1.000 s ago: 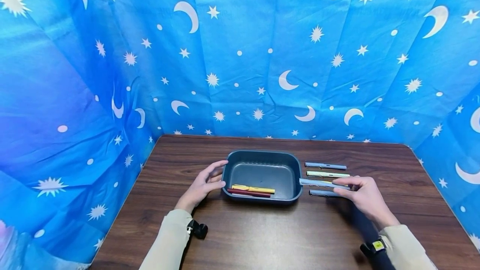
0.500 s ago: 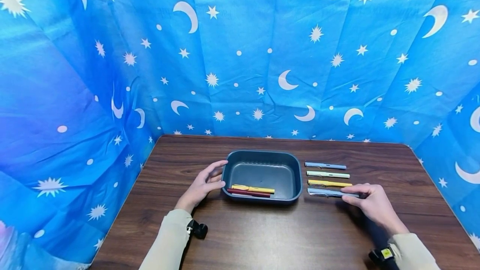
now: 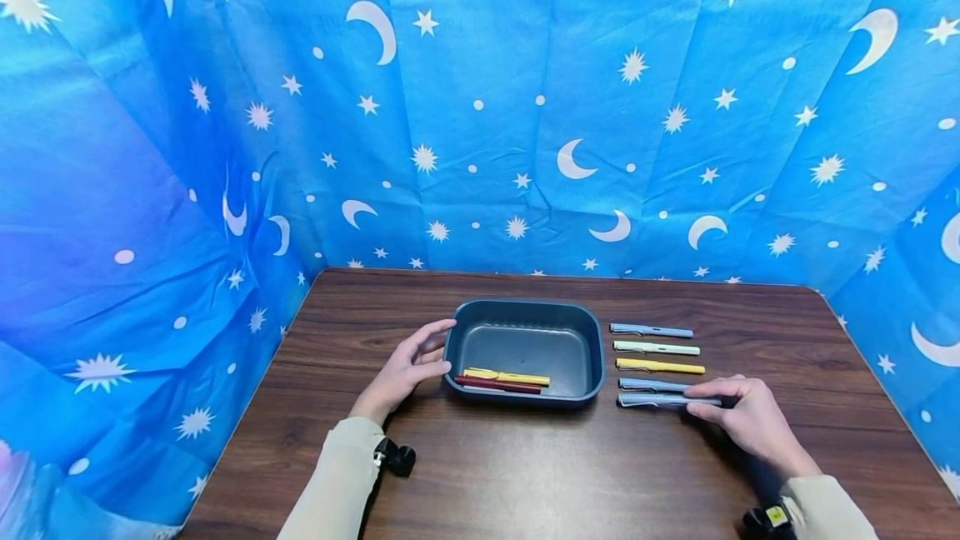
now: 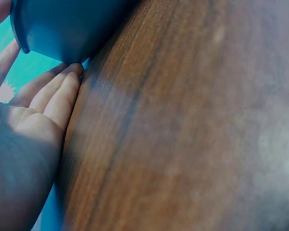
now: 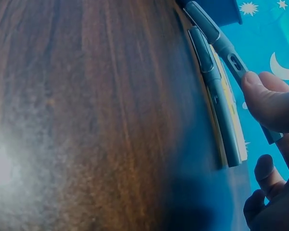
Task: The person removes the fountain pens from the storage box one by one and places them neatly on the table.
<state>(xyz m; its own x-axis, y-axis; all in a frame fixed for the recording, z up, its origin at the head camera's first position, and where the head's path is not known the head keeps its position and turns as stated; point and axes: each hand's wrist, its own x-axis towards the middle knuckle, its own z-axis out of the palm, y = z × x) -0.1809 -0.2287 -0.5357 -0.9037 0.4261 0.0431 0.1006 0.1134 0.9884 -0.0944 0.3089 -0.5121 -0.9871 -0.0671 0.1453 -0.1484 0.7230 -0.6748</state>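
Observation:
My right hand (image 3: 746, 419) pinches a capped light-blue pen (image 3: 652, 399) by its right end, thumb against the near side. The pen lies nearly level, clip end pointing left, just in front of another blue pen (image 3: 648, 385). In the right wrist view the held pen (image 5: 221, 45) slants across above that second pen (image 5: 221, 113). My left hand (image 3: 405, 369) rests at the left end of a dark blue-grey plastic bin (image 3: 525, 398), index fingertip and thumb at its rim. The left wrist view shows the other fingers stretched out beneath the bin's wall (image 4: 62, 33).
Behind the held pen, a yellow pen (image 3: 660, 366), a pale green pen (image 3: 656, 349) and a further blue pen (image 3: 651, 331) lie in a row. Inside the bin are a yellow pen (image 3: 510, 378) and a dark red pen (image 3: 498, 387). A star-printed blue cloth (image 3: 480, 190) surrounds the wooden table (image 3: 525, 473).
My right hand has carried the blue pen toward me, from over the yellow pen, past the lower blue pen, to the front of the row. The left hand and bin have stayed put.

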